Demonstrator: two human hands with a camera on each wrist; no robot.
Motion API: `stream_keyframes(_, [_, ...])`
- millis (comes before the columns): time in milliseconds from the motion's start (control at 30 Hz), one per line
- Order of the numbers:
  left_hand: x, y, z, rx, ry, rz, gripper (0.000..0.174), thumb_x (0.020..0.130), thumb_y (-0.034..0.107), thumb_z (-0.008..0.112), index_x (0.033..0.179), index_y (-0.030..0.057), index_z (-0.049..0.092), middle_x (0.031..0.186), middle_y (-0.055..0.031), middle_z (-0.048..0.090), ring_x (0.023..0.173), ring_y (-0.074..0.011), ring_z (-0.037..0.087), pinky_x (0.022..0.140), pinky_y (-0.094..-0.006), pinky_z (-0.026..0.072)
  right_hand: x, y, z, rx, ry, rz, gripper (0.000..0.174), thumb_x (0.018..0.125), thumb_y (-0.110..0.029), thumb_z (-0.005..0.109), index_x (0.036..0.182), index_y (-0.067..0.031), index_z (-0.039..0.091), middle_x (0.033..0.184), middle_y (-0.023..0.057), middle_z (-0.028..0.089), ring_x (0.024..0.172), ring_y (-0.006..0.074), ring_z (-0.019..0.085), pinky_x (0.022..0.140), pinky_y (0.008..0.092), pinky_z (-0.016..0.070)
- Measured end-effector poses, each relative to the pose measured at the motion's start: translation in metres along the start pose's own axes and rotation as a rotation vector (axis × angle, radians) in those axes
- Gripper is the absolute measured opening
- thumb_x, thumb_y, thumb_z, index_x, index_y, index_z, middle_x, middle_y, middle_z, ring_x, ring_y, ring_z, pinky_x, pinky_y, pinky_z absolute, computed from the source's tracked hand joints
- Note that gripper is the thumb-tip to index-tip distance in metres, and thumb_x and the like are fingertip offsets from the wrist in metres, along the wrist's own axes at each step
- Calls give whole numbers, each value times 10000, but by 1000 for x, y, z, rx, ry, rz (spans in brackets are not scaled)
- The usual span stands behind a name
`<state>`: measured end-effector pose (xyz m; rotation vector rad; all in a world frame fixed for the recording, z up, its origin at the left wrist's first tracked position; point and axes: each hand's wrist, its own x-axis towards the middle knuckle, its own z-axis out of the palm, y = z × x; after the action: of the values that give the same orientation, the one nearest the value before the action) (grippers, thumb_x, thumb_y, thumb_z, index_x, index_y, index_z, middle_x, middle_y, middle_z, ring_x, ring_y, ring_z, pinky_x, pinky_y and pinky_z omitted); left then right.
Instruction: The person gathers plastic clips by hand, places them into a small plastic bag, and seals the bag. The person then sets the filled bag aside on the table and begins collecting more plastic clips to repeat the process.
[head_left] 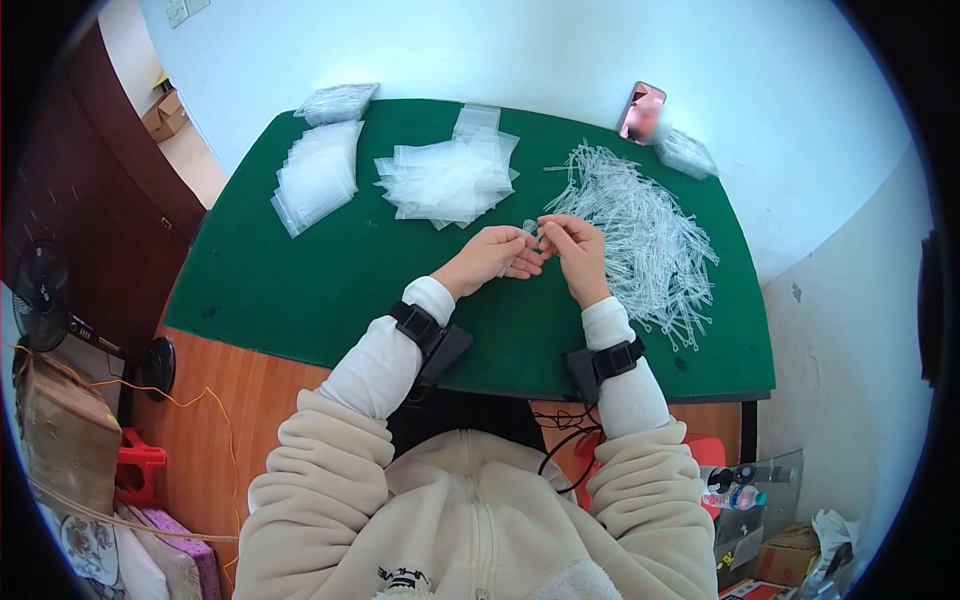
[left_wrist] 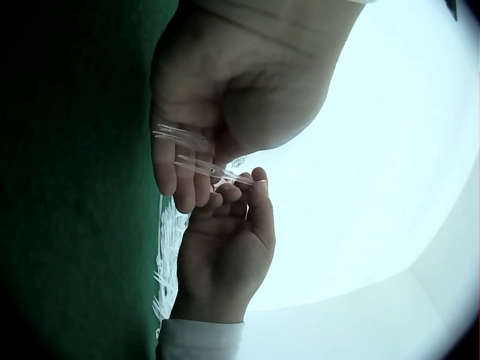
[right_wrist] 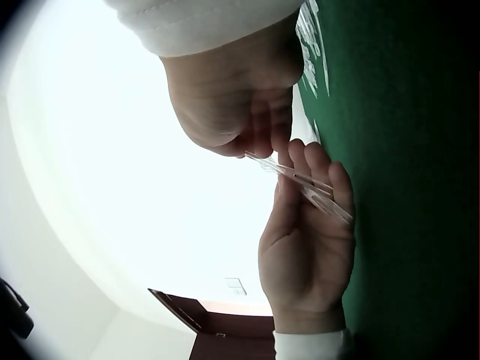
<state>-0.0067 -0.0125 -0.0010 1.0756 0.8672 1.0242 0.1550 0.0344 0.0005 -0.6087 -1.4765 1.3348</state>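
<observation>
Presently, a few clear strips [right_wrist: 327, 203] are held across the fingers of the left hand [head_left: 490, 257], and one end is pinched by the right hand [head_left: 577, 255], near the loose pile [head_left: 645, 240]. Strips could be dropped if either grip is slackened, or bent if tugged unevenly.

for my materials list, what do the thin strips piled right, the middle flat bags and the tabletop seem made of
Thin strips: probably clear plastic, glossy; see-through with bright glints.
Flat bags: likely thin, translucent plastic film; overlapping layers look milky.
Tabletop: perhaps felt or cloth, matte green; it shows little shine.
</observation>
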Motion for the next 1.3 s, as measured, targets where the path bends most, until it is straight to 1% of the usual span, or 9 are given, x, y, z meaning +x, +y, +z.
stream_keyframes(433, [-5,6,3,-36,-91,-15,268,954,190,387,1046,-25,519,961,-130,603,873,-201,610,795,-312,491,2,7,0,-160,132,-90,106,765,-22,657,863,17,646,722,27,626,615,65,557,562,192,453])
stream_keyframes(567, [-4,4,3,-57,-115,10,254,954,170,377,1057,-15,516,968,-132,603,871,-203,607,793,-313,490,0,5,1,-24,105,-29,111,761,-15,659,868,17,650,714,32,630,622,71,572,572,195,460])
stream_keyframes(700, [-3,-1,2,14,-128,96,221,941,134,394,1039,-9,532,947,-111,613,859,-180,603,794,-300,483,-1,3,2,-18,66,-77,124,756,-1,660,878,19,650,715,41,637,631,80,586,584,199,466])
stream_keyframes(800, [2,-3,-1,395,-69,395,187,921,97,419,1003,-11,549,916,-86,623,853,-151,599,786,-280,476,-1,1,0,-51,33,-90,128,757,-15,663,880,19,649,725,45,643,636,80,589,591,202,471])
stream_keyframes(1000, [5,-10,-7,371,-79,314,170,910,84,437,975,-16,557,896,-72,628,845,-134,596,774,-261,470,2,5,-12,-183,-57,-26,164,748,-52,671,903,0,656,740,57,655,645,95,600,605,203,473])
stream_keyframes(1100, [5,-9,-9,330,-79,313,174,913,90,433,984,-13,554,902,-76,627,840,-136,598,768,-260,471,5,-2,-25,-647,155,-127,148,729,-123,675,856,-48,666,736,79,648,670,171,620,619,274,486])
stream_keyframes(1133, [5,-8,-10,292,-18,305,183,921,101,425,997,-8,551,913,-76,622,846,-137,597,778,-262,471,3,-3,-27,-647,155,-127,148,729,-123,675,856,-48,666,736,79,648,670,171,620,619,274,486])
stream_keyframes(1233, [6,-6,-10,219,93,286,200,937,122,410,1022,1,545,936,-77,613,858,-141,594,798,-265,469,-3,-8,-36,-1410,120,-82,102,704,-172,660,755,-84,660,743,107,624,713,264,608,646,369,479])
stream_keyframes(1300, [6,-6,-11,151,148,295,206,942,139,412,1031,4,540,942,-79,610,863,-147,596,794,-267,475,-4,-7,-36,-1445,105,-69,101,694,-172,654,744,-85,654,748,109,618,726,281,601,652,387,475])
